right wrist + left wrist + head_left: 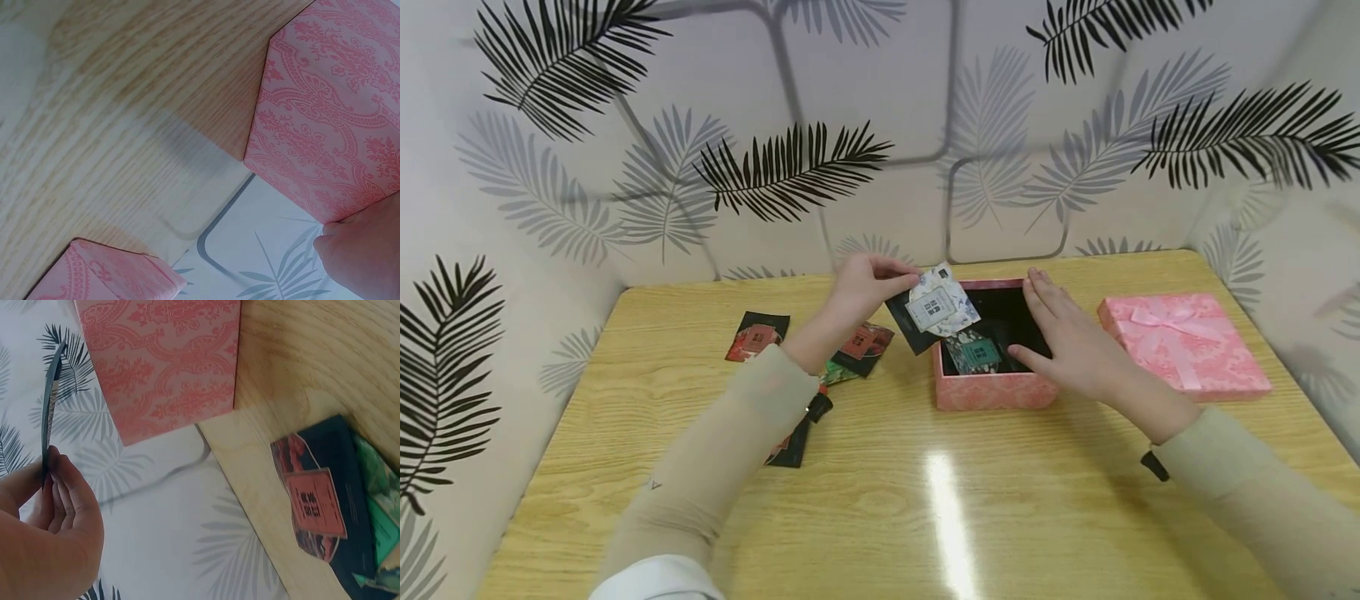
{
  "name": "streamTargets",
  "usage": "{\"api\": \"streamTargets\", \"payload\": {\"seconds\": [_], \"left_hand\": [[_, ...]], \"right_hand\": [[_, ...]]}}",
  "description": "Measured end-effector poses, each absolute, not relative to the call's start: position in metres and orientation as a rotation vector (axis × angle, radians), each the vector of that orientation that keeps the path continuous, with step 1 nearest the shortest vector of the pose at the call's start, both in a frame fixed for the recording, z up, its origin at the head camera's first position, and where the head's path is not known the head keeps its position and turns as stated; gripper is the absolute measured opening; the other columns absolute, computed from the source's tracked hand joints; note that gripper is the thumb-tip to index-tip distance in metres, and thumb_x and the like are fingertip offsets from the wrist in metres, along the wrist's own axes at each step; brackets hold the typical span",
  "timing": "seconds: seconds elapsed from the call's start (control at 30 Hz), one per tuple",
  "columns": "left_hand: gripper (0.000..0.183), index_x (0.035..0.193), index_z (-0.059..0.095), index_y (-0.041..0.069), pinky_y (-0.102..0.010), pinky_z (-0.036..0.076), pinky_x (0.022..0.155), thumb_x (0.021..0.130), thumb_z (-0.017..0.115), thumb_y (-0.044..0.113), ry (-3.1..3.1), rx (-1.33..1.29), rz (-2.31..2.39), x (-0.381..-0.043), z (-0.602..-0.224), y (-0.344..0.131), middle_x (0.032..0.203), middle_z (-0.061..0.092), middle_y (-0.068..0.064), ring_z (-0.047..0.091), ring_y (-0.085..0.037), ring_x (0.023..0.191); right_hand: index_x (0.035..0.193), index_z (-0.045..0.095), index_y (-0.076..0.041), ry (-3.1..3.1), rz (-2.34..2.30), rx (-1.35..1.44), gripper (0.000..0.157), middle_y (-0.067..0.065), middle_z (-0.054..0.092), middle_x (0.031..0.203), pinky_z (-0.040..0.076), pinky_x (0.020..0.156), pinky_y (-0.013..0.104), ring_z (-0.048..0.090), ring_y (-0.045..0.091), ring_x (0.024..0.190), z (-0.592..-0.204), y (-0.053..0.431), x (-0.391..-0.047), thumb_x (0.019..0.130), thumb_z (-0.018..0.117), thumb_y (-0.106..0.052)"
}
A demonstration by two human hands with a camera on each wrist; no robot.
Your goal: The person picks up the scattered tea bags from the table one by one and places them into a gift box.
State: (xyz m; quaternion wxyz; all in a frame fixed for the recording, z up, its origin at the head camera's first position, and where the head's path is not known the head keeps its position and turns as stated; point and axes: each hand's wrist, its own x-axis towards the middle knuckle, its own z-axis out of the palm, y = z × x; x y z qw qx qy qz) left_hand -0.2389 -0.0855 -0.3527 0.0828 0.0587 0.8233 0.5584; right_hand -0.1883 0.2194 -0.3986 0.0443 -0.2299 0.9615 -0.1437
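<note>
Your left hand (868, 290) pinches one edge of the white-and-black sachet (938, 307), which extends rightward from the fingers over the left rim of the pink box (992, 392); your right hand (1071, 342) rests straight-fingered opposite.

Your flowery packet (957, 305) has a pale label (932, 308), the dark packet (353, 519) a red label (315, 503); their writing is too blurry to read.
</note>
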Motion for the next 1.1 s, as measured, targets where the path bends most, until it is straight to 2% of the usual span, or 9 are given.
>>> {"api": "streamTargets", "payload": {"seconds": [0.2,0.47,1.1], "left_hand": [[0.017,0.112,0.082,0.001,-0.022,0.056,0.077,0.1,0.077,0.011,2.503,0.221,1.657,-0.242,-0.357,-0.07,0.119,0.079,-0.018,0.073,-0.027,0.104],[0.018,0.113,0.082,0.003,-0.024,0.056,0.082,0.099,0.077,0.013,2.546,0.222,1.625,-0.245,-0.359,-0.054,0.12,0.078,-0.015,0.072,-0.029,0.112],[0.014,0.109,0.085,0.008,-0.028,0.061,0.087,0.101,0.076,0.016,2.7,0.636,1.179,-0.256,-0.37,-0.028,0.11,0.082,-0.008,0.076,-0.021,0.101]], "right_hand": [[0.169,0.005,0.004,2.951,-0.435,-0.713,0.095,0.021,-0.001,0.179,0.015,0.134,0.06,0.003,0.04,0.167,-0.399,0.219,-0.189,0.107,0.061,-0.042],[0.168,0.006,0.005,2.952,-0.438,-0.72,0.095,0.021,0.0,0.179,0.014,0.135,0.059,0.003,0.04,0.167,-0.398,0.219,-0.189,0.106,0.062,-0.041],[0.169,0.005,0.003,2.95,-0.425,-0.701,0.095,0.019,-0.001,0.179,0.014,0.134,0.059,0.003,0.038,0.167,-0.397,0.218,-0.188,0.107,0.059,-0.045]]}}
